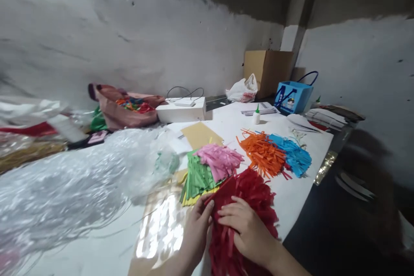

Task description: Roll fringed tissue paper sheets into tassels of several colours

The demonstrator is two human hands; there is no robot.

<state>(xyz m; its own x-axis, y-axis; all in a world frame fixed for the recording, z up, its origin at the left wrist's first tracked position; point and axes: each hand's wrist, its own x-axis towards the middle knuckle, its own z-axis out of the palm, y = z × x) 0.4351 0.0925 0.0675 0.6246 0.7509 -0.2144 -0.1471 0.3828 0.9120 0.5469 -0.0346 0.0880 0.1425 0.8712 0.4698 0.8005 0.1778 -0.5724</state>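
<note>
A heap of red fringed paper strips (255, 194) lies on the white table (304, 198) near its front edge. My right hand (247, 228) rests on top of the heap, fingers curled and pressing into the strips. My left hand (197, 233) pinches the heap's left edge where a flat red strip sticks out. Just behind lie fringed stacks in green (197, 177), pink (220, 159), orange (261, 151) and blue (293, 153), with yellow showing under the green.
A large crumpled clear plastic sheet (71, 185) covers the left of the table. Behind stand a white box (181, 112), a pink bag of coloured bits (124, 110), a glue bottle (256, 115), a blue gift bag (293, 95) and a cardboard box (267, 69). The table's right edge drops to dark floor.
</note>
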